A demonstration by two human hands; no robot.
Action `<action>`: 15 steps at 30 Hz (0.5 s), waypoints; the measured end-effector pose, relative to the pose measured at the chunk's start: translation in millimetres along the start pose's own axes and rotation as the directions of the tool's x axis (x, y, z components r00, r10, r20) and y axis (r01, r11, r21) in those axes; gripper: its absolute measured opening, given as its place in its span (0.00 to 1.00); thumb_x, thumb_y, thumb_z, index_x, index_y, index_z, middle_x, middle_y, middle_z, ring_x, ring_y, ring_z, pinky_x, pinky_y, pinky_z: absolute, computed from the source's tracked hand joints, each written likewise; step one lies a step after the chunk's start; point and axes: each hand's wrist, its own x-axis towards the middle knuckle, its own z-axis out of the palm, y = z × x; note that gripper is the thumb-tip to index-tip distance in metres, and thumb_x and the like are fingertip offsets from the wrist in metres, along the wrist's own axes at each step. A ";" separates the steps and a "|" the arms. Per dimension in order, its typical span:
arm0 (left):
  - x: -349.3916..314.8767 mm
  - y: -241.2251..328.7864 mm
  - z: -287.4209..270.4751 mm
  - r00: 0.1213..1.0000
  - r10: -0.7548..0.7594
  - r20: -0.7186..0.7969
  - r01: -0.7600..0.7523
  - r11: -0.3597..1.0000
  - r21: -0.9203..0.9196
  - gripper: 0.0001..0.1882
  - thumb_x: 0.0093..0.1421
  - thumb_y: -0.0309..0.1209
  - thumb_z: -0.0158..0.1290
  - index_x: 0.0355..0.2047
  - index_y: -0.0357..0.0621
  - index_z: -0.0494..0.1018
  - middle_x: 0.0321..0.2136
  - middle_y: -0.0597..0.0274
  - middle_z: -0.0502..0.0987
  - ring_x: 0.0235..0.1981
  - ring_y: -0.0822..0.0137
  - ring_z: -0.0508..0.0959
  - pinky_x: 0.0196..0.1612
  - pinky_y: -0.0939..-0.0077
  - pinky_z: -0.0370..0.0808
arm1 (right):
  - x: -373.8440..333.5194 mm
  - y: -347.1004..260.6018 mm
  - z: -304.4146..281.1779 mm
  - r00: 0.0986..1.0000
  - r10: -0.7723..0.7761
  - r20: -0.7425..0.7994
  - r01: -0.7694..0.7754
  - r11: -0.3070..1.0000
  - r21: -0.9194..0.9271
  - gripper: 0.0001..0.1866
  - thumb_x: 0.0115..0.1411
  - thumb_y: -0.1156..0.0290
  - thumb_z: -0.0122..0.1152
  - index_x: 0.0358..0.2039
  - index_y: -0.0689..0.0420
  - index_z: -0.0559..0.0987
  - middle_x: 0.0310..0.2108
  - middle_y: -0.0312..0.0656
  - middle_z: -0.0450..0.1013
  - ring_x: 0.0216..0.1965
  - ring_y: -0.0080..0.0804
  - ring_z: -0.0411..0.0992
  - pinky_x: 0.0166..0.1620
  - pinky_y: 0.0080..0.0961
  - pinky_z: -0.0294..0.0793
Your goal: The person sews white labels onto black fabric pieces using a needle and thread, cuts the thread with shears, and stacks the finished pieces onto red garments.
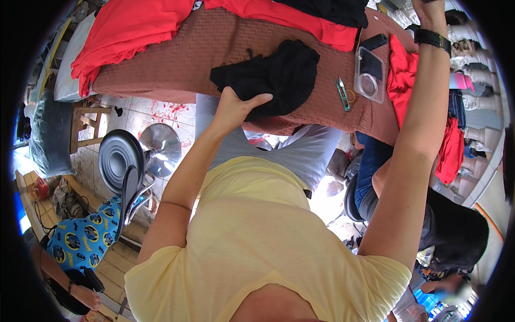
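Observation:
A crumpled piece of black fabric (284, 72) lies at the near edge of the table, partly hanging over it. My left hand (236, 109) grips its lower left edge, thumb stretched over the top and the other fingers hidden beneath. My right arm reaches far up to the right, and my right hand (430, 15) is cut off by the frame's upper edge, so its fingers are hidden. Right of the fabric lie small thread snips (342, 94) with green handles, a clear plastic box (370, 75) and a black cylinder (374, 42).
Red garments (139, 32) cover the far left of the table (177, 64), with more red and black cloth along its far side. At left stand a round black stool (122, 161) and a wrapped grey block (55, 131). A seated person in black (456, 231) is close at my right; another person's arm (59, 276) shows lower left.

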 end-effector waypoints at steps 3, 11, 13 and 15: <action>-1.2 -4.2 -1.1 1.000 -0.015 0.022 0.014 0.999 0.043 0.16 0.54 0.26 0.69 0.40 0.29 0.79 0.36 0.62 0.83 0.36 0.75 0.78 0.44 0.76 0.77 | -5.0 4.1 12.2 0.999 -0.052 -0.011 0.051 0.998 -0.042 0.12 0.74 0.65 0.48 0.38 0.57 0.77 0.33 0.35 0.77 0.34 0.25 0.74 0.43 0.25 0.76; 4.5 -4.1 4.0 0.999 -0.024 -0.031 0.023 0.999 -0.044 0.19 0.58 0.34 0.67 0.41 0.29 0.78 0.36 0.61 0.82 0.33 0.74 0.78 0.39 0.77 0.76 | -42.2 5.9 24.6 0.936 -0.156 -0.316 0.114 0.982 -0.149 0.11 0.72 0.63 0.54 0.35 0.56 0.72 0.24 0.32 0.69 0.25 0.22 0.66 0.33 0.22 0.72; 9.9 -6.8 5.7 0.995 -0.083 -0.048 0.076 0.986 -0.148 0.24 0.59 0.41 0.67 0.39 0.28 0.76 0.33 0.60 0.81 0.29 0.74 0.78 0.32 0.79 0.75 | -71.0 7.6 45.0 0.933 -0.128 -0.336 0.013 0.946 -0.324 0.10 0.71 0.64 0.55 0.40 0.58 0.74 0.29 0.33 0.73 0.28 0.18 0.69 0.33 0.17 0.71; -4.3 -40.8 -24.3 0.928 -0.295 -0.227 0.242 0.942 -0.233 0.29 0.59 0.50 0.65 0.37 0.32 0.71 0.30 0.60 0.79 0.26 0.76 0.76 0.26 0.82 0.71 | -96.0 54.2 103.3 1.000 -0.027 -0.013 0.023 0.966 -0.256 0.12 0.69 0.70 0.56 0.49 0.62 0.74 0.36 0.37 0.77 0.35 0.23 0.73 0.40 0.20 0.74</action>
